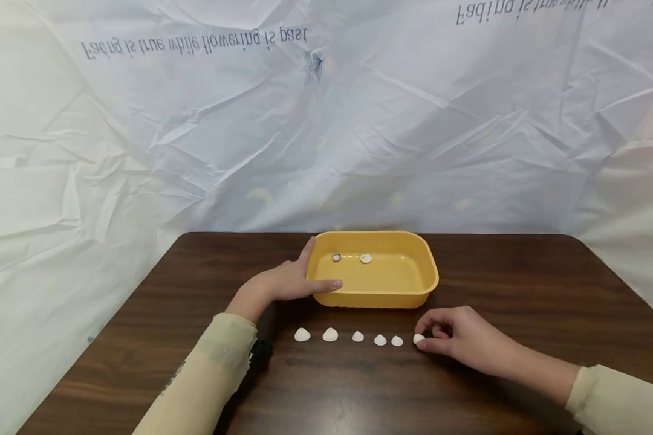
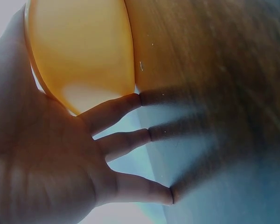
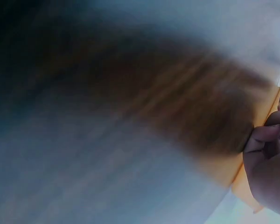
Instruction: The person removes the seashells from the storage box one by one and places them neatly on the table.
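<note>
My left hand (image 1: 291, 279) rests on the left end of a yellow plastic basin (image 1: 381, 299), its thumb lying along the front side and a finger up by the back left corner. In the left wrist view several straight, spread fingers (image 2: 119, 142) reach down to the table beside the basin. Thumb and fingertips of my right hand (image 1: 468, 339) pinch a small white seashell (image 1: 418, 339) close over the table, at the right end of a row of several white shells (image 1: 330, 335). Two more shells, one pale shell (image 1: 366, 258) and one smaller shell (image 1: 336, 257), lie inside the basin.
The dark wooden table (image 1: 522, 278) carries the basin and the shell row in front of it. A pale wrinkled sheet (image 1: 326, 133) with printed lettering hangs behind the table's back edge. Light sleeves (image 1: 201, 368) cover both forearms.
</note>
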The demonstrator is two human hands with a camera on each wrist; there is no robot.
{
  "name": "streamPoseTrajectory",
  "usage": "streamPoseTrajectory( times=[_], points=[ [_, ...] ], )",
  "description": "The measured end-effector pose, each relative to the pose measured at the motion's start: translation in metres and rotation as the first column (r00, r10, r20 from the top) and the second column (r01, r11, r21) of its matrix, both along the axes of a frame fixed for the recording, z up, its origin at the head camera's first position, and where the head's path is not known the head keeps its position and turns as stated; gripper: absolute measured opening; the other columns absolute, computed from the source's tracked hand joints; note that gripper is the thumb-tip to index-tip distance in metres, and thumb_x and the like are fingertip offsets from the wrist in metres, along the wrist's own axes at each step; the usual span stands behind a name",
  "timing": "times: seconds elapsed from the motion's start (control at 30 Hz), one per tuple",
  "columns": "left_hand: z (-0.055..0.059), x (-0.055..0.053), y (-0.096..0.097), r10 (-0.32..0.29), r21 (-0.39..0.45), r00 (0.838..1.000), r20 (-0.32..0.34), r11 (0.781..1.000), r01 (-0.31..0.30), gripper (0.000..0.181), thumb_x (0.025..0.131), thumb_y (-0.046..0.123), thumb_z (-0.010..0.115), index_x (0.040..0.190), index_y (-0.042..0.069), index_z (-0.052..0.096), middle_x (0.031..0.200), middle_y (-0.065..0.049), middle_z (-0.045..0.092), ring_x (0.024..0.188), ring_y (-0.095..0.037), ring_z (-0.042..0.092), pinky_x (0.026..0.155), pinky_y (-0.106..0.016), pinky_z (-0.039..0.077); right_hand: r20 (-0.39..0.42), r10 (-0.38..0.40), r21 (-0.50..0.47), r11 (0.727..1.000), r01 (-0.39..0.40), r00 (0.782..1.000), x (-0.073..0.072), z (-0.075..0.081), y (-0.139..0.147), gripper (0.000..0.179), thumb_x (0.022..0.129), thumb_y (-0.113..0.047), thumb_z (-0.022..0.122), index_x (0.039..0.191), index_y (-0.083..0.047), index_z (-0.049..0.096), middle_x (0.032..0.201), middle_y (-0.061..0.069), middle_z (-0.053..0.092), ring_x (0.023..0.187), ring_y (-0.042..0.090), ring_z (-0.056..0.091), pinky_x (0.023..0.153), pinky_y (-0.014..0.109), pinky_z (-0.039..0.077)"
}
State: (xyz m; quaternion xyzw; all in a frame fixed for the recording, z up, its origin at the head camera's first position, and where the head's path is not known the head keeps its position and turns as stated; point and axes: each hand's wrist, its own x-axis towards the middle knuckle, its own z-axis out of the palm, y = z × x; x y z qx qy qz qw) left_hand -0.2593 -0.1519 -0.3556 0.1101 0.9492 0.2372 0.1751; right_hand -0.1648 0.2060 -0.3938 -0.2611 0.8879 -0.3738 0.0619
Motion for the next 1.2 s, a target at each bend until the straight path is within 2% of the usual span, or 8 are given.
streamPoseTrajectory(
  times=[0.2,0.33,0.47,0.67,0.87,1.03,1.2],
  points=[
    [0.001,-0.001,0.0,0.002,0.005,1.0,0.004,1.0,-0.002,0.133,0.081,0.089,0.064,0.17,0.032,-0.017,0.153,-0.025,0.057,0.143,-0.035,0.056,0.115,-0.052,0.047,-0.006,-0.006,0.019,1.0,0.006,1.0,0.001,0.002,-0.003,0.015,0.095,-0.033,0.082,0.099,-0.02,0.076,0.071,-0.012,0.046,0.063,-0.003,0.043,0.061,0.022,0.04],
    [0.0,-0.001,0.0,0.001,0.015,1.0,-0.004,1.0,-0.001,0.134,0.082,0.088,0.065,0.171,0.029,-0.015,0.15,-0.025,0.059,0.141,-0.034,0.058,0.114,-0.051,0.048,-0.017,-0.017,0.038,0.999,0.018,1.0,0.001,0.002,-0.005,0.014,0.094,-0.034,0.082,0.099,-0.022,0.075,0.071,-0.012,0.046,0.062,-0.002,0.042,0.061,0.022,0.039],
    [0.0,-0.002,-0.001,0.007,0.017,1.0,-0.002,1.0,-0.007,0.133,0.082,0.088,0.064,0.171,0.031,-0.017,0.149,-0.024,0.06,0.14,-0.033,0.059,0.113,-0.052,0.048,-0.011,-0.029,0.06,0.998,0.03,1.0,0.0,0.001,-0.007,0.015,0.094,-0.034,0.083,0.1,-0.023,0.074,0.071,-0.012,0.047,0.062,-0.001,0.042,0.062,0.022,0.04],
    [0.003,0.001,0.0,0.004,0.014,1.0,0.0,1.0,-0.004,0.133,0.082,0.088,0.065,0.171,0.031,-0.016,0.15,-0.025,0.059,0.141,-0.035,0.058,0.114,-0.052,0.047,0.0,-0.036,0.066,0.997,0.036,0.999,0.0,-0.001,-0.008,0.018,0.093,-0.034,0.084,0.102,-0.022,0.075,0.071,-0.012,0.047,0.062,-0.002,0.042,0.063,0.022,0.04],
    [0.006,0.003,-0.002,0.009,0.014,1.0,-0.002,1.0,-0.009,0.133,0.082,0.086,0.066,0.171,0.03,-0.015,0.138,-0.021,0.066,0.13,-0.031,0.064,0.11,-0.05,0.05,0.003,-0.018,0.059,0.998,0.018,1.0,-0.003,0.001,-0.009,0.018,0.093,-0.032,0.083,0.104,-0.021,0.076,0.07,-0.012,0.047,0.061,-0.001,0.041,0.062,0.022,0.04],
    [0.005,0.0,-0.002,0.003,0.031,1.0,0.009,1.0,-0.003,0.134,0.081,0.087,0.066,0.171,0.031,-0.017,0.131,-0.017,0.068,0.123,-0.027,0.065,0.107,-0.047,0.05,-0.006,0.016,0.064,0.998,-0.015,1.0,-0.003,0.013,-0.012,0.019,0.093,-0.032,0.084,0.106,-0.02,0.076,0.069,-0.014,0.045,0.061,-0.002,0.04,0.061,0.022,0.04],
    [0.001,0.001,-0.002,0.01,0.04,1.0,0.016,0.999,-0.01,0.134,0.081,0.086,0.067,0.171,0.03,-0.015,0.123,-0.013,0.069,0.116,-0.024,0.065,0.105,-0.046,0.05,-0.031,0.139,0.032,0.99,-0.138,0.99,-0.007,0.04,-0.023,0.02,0.093,-0.034,0.084,0.106,-0.02,0.078,0.067,-0.016,0.041,0.062,-0.003,0.042,0.061,0.022,0.044]
  ],
)
